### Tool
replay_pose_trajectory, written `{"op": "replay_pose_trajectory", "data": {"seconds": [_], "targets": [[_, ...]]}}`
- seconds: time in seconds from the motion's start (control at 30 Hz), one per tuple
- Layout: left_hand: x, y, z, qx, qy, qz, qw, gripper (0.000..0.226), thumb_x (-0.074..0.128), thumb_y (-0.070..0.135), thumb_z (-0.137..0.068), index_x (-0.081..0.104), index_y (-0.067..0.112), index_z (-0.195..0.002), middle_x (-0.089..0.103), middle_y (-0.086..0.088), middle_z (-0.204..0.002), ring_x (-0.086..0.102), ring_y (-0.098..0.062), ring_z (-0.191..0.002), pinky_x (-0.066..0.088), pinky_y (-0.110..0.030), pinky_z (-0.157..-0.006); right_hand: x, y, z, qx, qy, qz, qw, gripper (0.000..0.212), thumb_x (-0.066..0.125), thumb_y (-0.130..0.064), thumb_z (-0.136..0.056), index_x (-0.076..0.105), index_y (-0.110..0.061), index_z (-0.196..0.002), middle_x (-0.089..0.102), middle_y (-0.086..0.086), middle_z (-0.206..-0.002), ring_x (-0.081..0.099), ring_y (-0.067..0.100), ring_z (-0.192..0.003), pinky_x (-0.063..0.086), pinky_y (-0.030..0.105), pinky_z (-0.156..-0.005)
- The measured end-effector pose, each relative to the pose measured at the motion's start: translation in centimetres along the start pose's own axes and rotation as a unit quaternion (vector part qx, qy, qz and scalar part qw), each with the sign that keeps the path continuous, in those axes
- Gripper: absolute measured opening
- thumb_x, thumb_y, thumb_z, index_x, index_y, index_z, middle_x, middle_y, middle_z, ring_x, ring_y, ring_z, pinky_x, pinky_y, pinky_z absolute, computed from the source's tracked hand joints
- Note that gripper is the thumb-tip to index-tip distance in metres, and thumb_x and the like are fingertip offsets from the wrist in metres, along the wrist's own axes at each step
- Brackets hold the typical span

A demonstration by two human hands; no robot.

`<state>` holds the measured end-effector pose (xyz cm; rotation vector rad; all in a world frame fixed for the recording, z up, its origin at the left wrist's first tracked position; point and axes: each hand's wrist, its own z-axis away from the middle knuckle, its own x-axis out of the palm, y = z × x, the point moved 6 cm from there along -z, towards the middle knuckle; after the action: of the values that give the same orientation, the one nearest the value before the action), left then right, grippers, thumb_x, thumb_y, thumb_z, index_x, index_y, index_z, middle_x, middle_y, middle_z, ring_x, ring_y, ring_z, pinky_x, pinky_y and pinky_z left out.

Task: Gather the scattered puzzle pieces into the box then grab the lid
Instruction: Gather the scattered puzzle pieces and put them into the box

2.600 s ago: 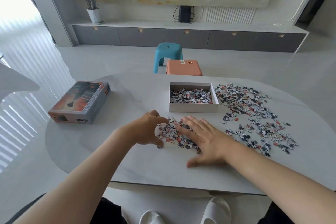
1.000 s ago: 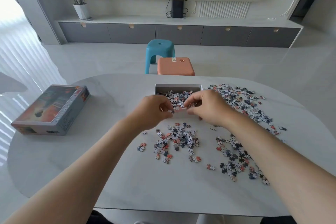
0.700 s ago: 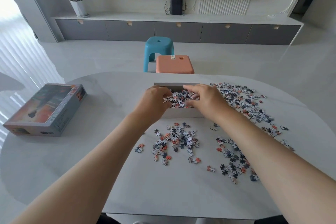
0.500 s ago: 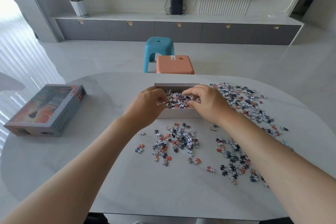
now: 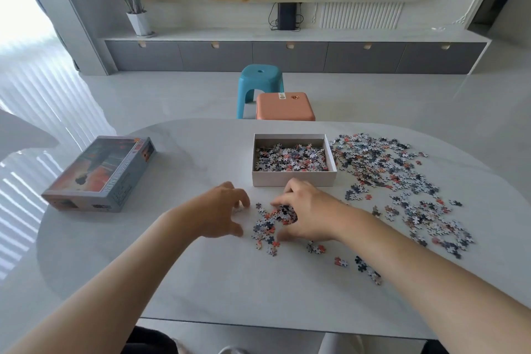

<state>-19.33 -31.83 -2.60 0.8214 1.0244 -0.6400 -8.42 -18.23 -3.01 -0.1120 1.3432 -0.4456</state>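
Bench (image 5: 201, 282): pale oval top that carries everything below.
Loose spread (image 5: 396, 178): scattered puzzle pieces covering the bench from 1 to 4 o'clock of the grips, starting just beside the box's right wall.
Lid (image 5: 100, 174): printed side up, lying at 10 o'clock of the left grip, well apart from both grips.
Box (image 5: 293, 178): open, partly filled with pieces, at 12 o'clock of the right grip – its front wall just beyond the knuckles.
Left grip (image 5: 221, 210): fingers bent and spread with the thumb apart, tips down on the bench, clamped on nothing; the small heap lies at its 3 o'clock.
Right grip (image 5: 307, 215): fingers and thumb curled round the heap's right part.
Small heap (image 5: 268, 227): between the two grips, with a few strays at 5 o'clock.
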Motion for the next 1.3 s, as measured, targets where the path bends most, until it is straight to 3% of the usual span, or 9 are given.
{"op": "replay_pose_trajectory", "data": {"seconds": [0.2,0.37,0.5,0.57,0.7,0.83,1.07,1.17,1.3], "targets": [[0.9,2.0,-1.2,0.022,0.047,0.081,0.995,0.025,0.067,0.014,-0.081,0.067,0.025,-0.103,0.063,0.008,-0.089,0.059,-0.013,-0.081,0.049,-0.023,-0.073,-0.4,-0.1,0.1,-0.003,0.012,-0.058,0.998,0.042,0.075,-0.041,-0.081,0.065,-0.035,-0.122,0.049,-0.008,-0.111,0.053,0.011,-0.099,0.043,0.027,-0.082],[0.4,3.5,-1.5,0.048,0.079,0.080,0.992,0.032,0.063,0.033,-0.088,0.059,0.026,-0.119,0.058,0.006,-0.105,0.055,-0.009,-0.081,0.048,-0.024,-0.082,-3.0,1.4,0.9,0.035,0.021,-0.050,0.998,0.058,0.078,-0.048,-0.076,0.059,-0.034,-0.129,0.050,-0.008,-0.119,0.052,0.005,-0.095,0.043,0.025,-0.081],[1.5,4.3,-1.5,0.075,0.042,0.006,0.996,0.071,0.070,0.056,-0.074,0.046,0.033,-0.137,0.042,0.005,-0.126,0.044,-0.014,-0.111,0.043,-0.033,-0.098,-2.0,2.9,1.9,0.109,-0.039,-0.001,0.993,0.090,0.082,-0.056,-0.065,0.042,-0.035,-0.143,0.041,-0.005,-0.128,0.051,0.017,-0.112,0.048,0.033,-0.089],[1.9,4.9,-1.9,0.085,0.043,-0.004,0.995,0.069,0.073,0.052,-0.073,0.049,0.034,-0.135,0.044,0.004,-0.123,0.044,-0.017,-0.112,0.044,-0.035,-0.098,-1.3,2.5,1.9,0.103,-0.031,-0.004,0.994,0.095,0.082,-0.057,-0.065,0.038,-0.034,-0.146,0.041,-0.005,-0.124,0.051,0.017,-0.108,0.048,0.033,-0.087],[1.5,5.7,-2.4,0.101,0.074,0.054,0.991,0.049,0.078,0.033,-0.074,0.064,0.029,-0.121,0.053,0.003,-0.107,0.058,-0.017,-0.094,0.044,-0.023,-0.085,-0.8,1.3,1.0,0.068,0.005,-0.036,0.997,0.067,0.080,-0.043,-0.076,0.053,-0.034,-0.137,0.045,-0.006,-0.111,0.054,0.019,-0.104,0.050,0.037,-0.087],[1.4,5.5,-2.5,0.070,0.087,0.074,0.991,0.039,0.080,0.031,-0.073,0.068,0.027,-0.111,0.056,0.004,-0.103,0.051,-0.010,-0.079,0.045,-0.022,-0.082,-0.9,1.2,0.7,0.063,0.029,-0.070,0.995,0.038,0.075,-0.029,-0.085,0.068,-0.030,-0.122,0.061,-0.004,-0.118,0.060,0.017,-0.106,0.047,0.026,-0.087],[1.1,4.9,-2.5,0.032,0.081,0.107,0.990,0.031,0.080,0.030,-0.074,0.071,0.025,-0.103,0.048,0.018,-0.080,0.049,-0.002,-0.071,0.038,-0.012,-0.060,-1.3,1.4,0.6,0.065,0.055,-0.107,0.991,0.022,0.075,-0.023,-0.084,0.075,-0.028,-0.105,0.068,-0.007,-0.104,0.062,0.009,-0.091,0.045,0.015,-0.074],[0.8,4.5,-2.7,0.018,0.067,0.153,0.986,0.026,0.082,0.025,-0.072,0.071,0.025,-0.096,0.055,0.016,-0.078,0.057,-0.005,-0.066,0.050,-0.015,-0.055,-1.9,1.8,0.5,0.069,0.056,-0.139,0.986,0.018,0.077,-0.016,-0.081,0.076,-0.027,-0.095,0.069,-0.010,-0.092,0.062,0.005,-0.078,0.046,0.012,-0.064],[-0.5,4.4,-3.3,0.026,0.088,0.196,0.976,0.024,0.085,0.025,-0.068,0.071,0.025,-0.088,0.064,0.013,-0.080,0.061,-0.008,-0.073,0.052,-0.021,-0.068,-4.1,2.6,0.4,0.077,0.072,-0.225,0.969,0.019,0.081,-0.009,-0.077,0.075,-0.024,-0.089,0.073,-0.002,-0.083,0.071,0.018,-0.068,0.061,0.034,-0.066]]}}
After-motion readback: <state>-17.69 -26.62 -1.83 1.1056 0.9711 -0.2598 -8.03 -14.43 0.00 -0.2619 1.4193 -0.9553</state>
